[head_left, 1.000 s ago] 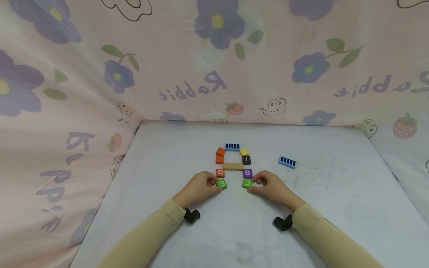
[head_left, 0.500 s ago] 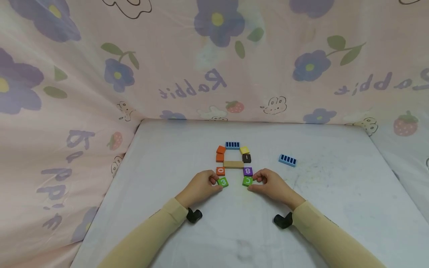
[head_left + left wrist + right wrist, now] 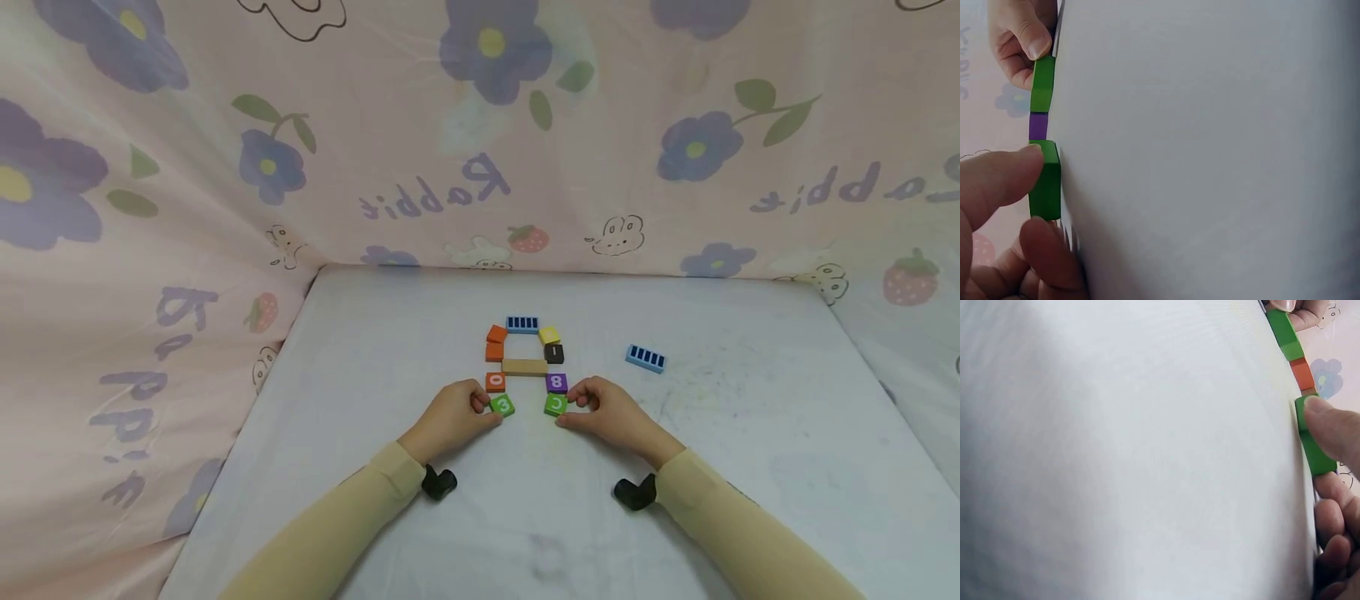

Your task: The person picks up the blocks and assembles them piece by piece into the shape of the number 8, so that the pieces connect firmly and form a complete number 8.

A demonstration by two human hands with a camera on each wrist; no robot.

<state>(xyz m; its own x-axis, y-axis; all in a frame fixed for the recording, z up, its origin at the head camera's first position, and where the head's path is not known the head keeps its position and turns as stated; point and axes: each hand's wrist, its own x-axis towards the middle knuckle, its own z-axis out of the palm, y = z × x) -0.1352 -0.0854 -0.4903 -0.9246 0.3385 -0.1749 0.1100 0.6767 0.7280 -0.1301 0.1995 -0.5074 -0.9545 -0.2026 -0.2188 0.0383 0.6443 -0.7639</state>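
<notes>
My left hand pinches a green block marked 3 between thumb and fingers; the block lies turned at an angle on the table. Across from it, my right hand pinches a second green block bearing a curved white mark. Just beyond the left one sits an orange block marked 0, and beyond the right one a purple block marked 8. In the left wrist view, thumb and finger touch opposite ends of the green block. The right wrist view shows a similar grip on its green block.
A plain wooden bar lies between the two columns. Farther back are two orange blocks, a black block, a yellow block and a blue slotted block. Another blue slotted block lies apart on the right.
The head view has shifted slightly. My left hand has nudged its green block a little to the right and turned it; the right hand stays at its block.
</notes>
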